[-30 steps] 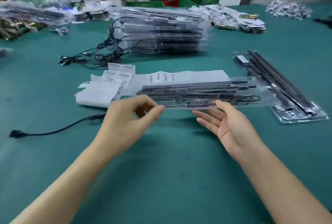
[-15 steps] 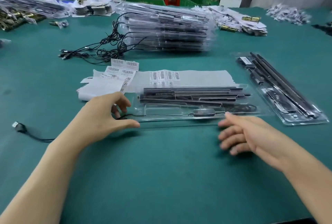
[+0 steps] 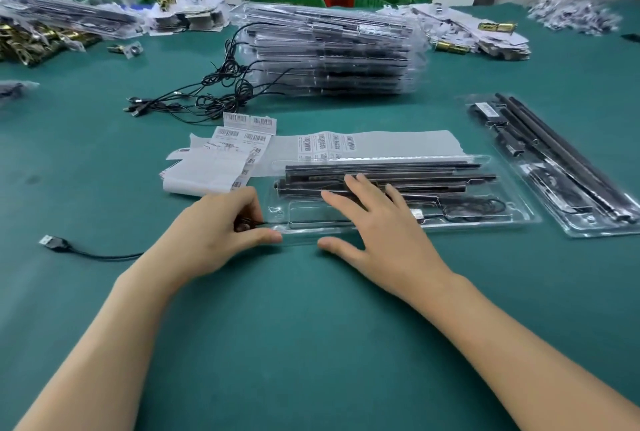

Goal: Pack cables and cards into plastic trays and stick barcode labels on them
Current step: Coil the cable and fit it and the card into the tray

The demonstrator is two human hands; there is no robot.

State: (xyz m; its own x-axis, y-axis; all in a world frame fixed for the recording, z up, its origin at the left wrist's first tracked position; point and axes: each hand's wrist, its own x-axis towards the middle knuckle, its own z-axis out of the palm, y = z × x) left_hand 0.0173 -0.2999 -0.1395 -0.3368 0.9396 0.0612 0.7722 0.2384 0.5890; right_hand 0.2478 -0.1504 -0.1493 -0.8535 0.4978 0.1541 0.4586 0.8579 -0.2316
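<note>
A clear plastic tray (image 3: 512,219) lies flat on the green table in front of me, holding several long black strips (image 3: 415,171) and a coiled thin cable (image 3: 474,209). My right hand (image 3: 377,223) lies flat on the tray's left half with fingers spread straight. My left hand (image 3: 214,233) is at the tray's left end, its fingers curled and pinching a black cable (image 3: 100,254) that trails left to a USB plug (image 3: 52,243). Sheets of barcode labels (image 3: 242,140) lie just behind the tray.
A second packed tray (image 3: 554,167) lies at the right. A tall stack of packed trays (image 3: 332,53) stands behind, with a tangle of black cables (image 3: 207,95) to its left. Piles of cards and bagged parts (image 3: 478,32) line the table's far edge.
The tray went from held up in both hands to lying flat on the table. My right hand moved onto the tray. My left hand moved to the tray's left end and took the cable.
</note>
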